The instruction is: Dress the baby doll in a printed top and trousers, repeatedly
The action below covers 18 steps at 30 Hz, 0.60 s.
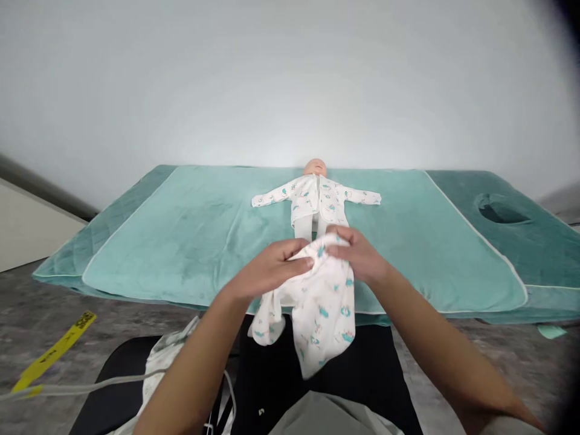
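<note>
A baby doll (316, 199) lies on its back at the far side of a teal padded table (190, 241), dressed in a white top with teal prints, arms spread. In front of it both my hands hold up a pair of small white printed trousers (319, 308) by the waistband. My left hand (272, 266) pinches the left side of the waistband. My right hand (356, 251) grips the right side. The trouser legs hang down over the table's near edge.
The table has a darker teal section with a face hole (501, 211) at the right. A black seat (317, 368) with white cloth (165, 362) and a cord is below me. Yellow tape (54, 353) lies on the grey floor at left.
</note>
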Available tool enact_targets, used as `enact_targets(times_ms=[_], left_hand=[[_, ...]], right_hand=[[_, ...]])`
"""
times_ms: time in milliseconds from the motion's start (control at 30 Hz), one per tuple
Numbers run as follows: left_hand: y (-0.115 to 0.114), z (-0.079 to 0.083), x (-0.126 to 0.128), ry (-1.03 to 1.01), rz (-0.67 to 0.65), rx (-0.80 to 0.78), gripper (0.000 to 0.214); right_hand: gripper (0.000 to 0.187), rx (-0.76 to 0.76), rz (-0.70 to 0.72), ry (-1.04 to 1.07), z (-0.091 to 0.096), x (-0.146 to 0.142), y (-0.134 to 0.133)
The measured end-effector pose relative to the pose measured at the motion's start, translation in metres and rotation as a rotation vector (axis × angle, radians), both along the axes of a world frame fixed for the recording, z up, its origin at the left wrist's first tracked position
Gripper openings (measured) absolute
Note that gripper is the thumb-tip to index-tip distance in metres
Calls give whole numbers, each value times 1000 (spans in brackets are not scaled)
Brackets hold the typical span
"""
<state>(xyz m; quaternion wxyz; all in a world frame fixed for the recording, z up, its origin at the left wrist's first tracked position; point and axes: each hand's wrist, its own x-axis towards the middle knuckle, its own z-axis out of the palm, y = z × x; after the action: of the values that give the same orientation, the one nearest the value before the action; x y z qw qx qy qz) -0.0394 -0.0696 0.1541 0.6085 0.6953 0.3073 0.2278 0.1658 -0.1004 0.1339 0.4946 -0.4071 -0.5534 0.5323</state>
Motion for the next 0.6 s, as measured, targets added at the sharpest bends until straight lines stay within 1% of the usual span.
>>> enact_targets(times_ms=[33, 67, 100, 133, 200, 233, 300, 367, 400, 433, 500, 567, 600], left_hand=[[10, 8, 1, 19, -84, -4, 20], [20, 16, 1, 34, -130, 1, 23], [30, 22, 3, 36, -127, 10, 27], [40, 27, 5, 19, -85, 19, 30], [57, 34, 12, -78, 62, 25, 37], [64, 36, 16, -146, 133, 18, 41], [75, 38, 23, -266, 216, -7, 45], [79, 39, 28, -321, 261, -10, 46], [79, 41, 28, -322, 277, 1, 46], [77, 43, 28, -310, 282, 15, 45], [71, 50, 24, -245, 231, 30, 43], [64, 59, 19, -142, 106, 9, 42], [61, 63, 18, -91, 46, -4, 42]], right_hand=[[53, -10, -31, 96, 7, -3, 13], [54, -9, -56, 172, 12, -5, 24], [53, -1, -57, 222, 17, -7, 35], [51, 15, -42, 243, 20, -8, 44], [47, 66, 0, 214, 27, -3, 61], [46, 86, 28, 168, 30, 2, 68], [44, 66, 140, 16, 39, 17, 79], [39, -7, 258, -138, 50, 34, 86], [36, -32, 272, -182, 56, 42, 88], [32, -41, 254, -197, 63, 48, 89], [25, -14, 144, -151, 75, 55, 86], [21, 17, 35, -86, 82, 53, 79], [22, 22, 22, -73, 84, 50, 74]])
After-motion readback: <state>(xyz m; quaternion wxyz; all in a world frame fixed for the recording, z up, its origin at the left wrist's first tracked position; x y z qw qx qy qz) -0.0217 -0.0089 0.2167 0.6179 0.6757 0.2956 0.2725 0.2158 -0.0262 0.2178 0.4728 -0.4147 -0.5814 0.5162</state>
